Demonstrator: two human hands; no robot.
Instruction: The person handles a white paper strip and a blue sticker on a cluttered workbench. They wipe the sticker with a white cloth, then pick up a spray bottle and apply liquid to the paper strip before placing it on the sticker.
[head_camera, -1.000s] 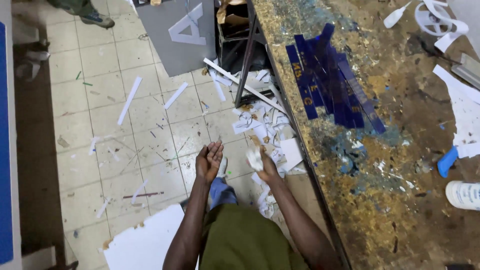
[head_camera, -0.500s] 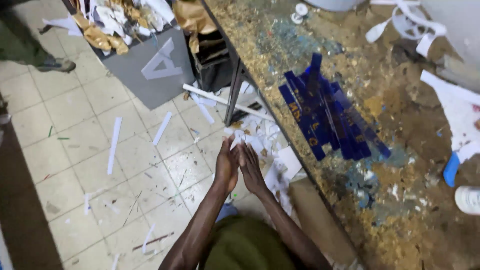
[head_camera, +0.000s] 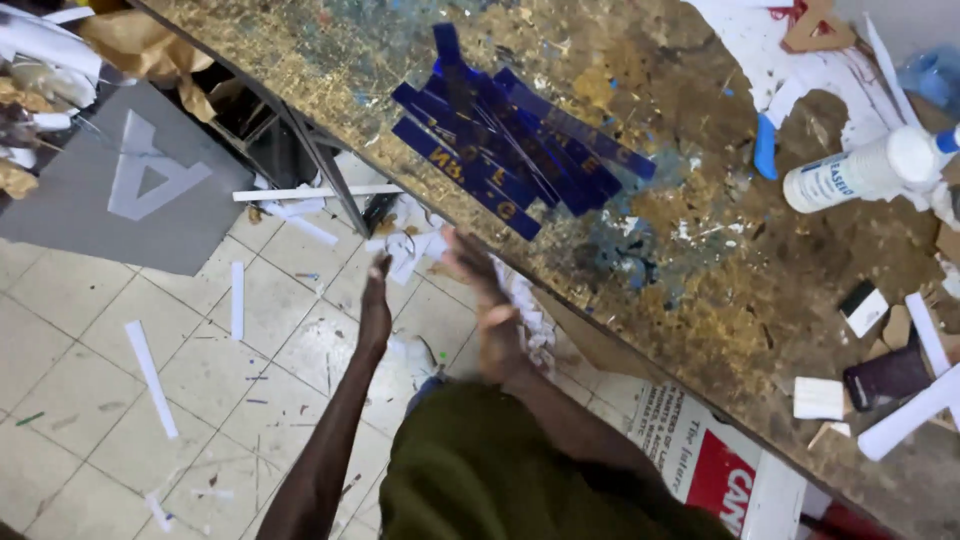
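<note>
Blue strips (head_camera: 515, 150) lie fanned in a loose pile near the workbench's (head_camera: 700, 300) front edge, just beyond both hands. The left hand (head_camera: 376, 300) and right hand (head_camera: 485, 300) hover open and empty over the floor. A careless reach could, I judge, knock the overhanging strips off that edge.

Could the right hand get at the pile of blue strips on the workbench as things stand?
Probably yes: the right hand is at the bench edge just below the blue strips, holding nothing visible, with only bare, stained workbench between them.
</note>
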